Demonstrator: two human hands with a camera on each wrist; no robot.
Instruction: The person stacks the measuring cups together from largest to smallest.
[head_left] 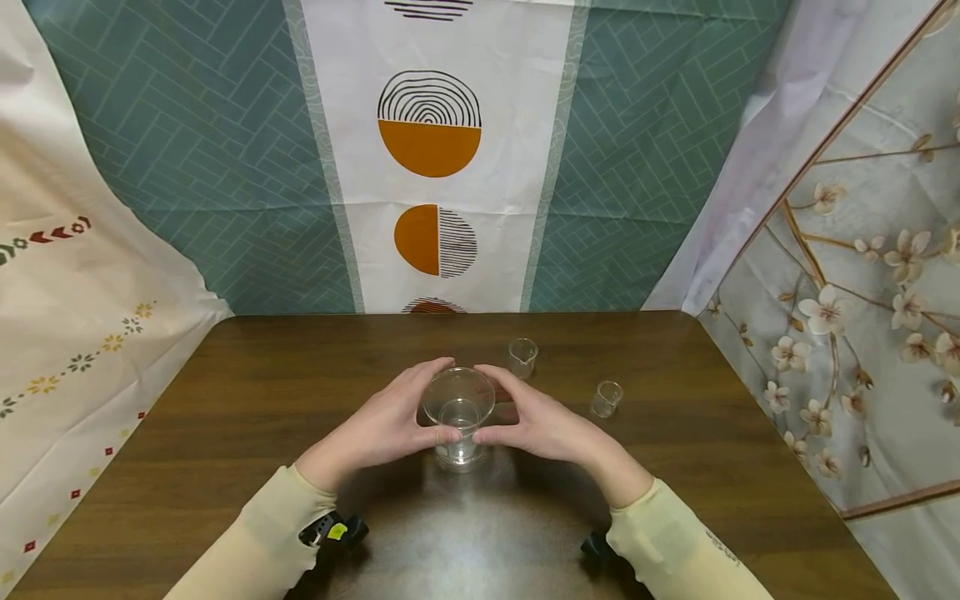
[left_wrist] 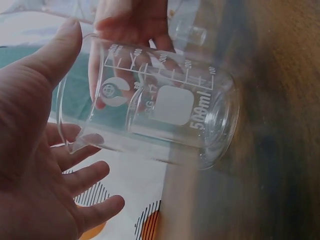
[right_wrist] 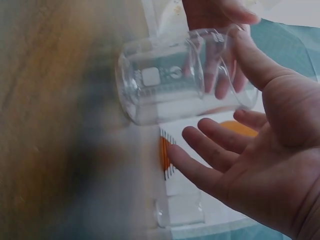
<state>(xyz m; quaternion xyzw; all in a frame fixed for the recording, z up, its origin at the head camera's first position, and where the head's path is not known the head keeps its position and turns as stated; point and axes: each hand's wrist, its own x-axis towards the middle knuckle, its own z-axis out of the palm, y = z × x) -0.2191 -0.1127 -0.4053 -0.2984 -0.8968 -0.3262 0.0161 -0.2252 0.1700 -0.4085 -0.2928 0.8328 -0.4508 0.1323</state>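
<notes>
A large clear glass beaker (head_left: 480, 393), marked 500ml in the left wrist view, stands upright on the table between both hands. Nested inside it is a smaller glass beaker (head_left: 459, 413). My left hand (head_left: 386, 421) holds the large beaker's left side near the rim, thumb in front and index finger behind, with the other fingers spread. From the opposite side my right hand (head_left: 542, 417) holds the same rim between thumb and index finger, its remaining fingers fanned out below in the right wrist view.
Behind the right hand sits a small spouted beaker (head_left: 522, 358). Farther right is a still smaller beaker (head_left: 607, 399). The brown wooden table (head_left: 300, 350) meets a patterned curtain (head_left: 450, 192) at its back edge, with printed cloths on both sides.
</notes>
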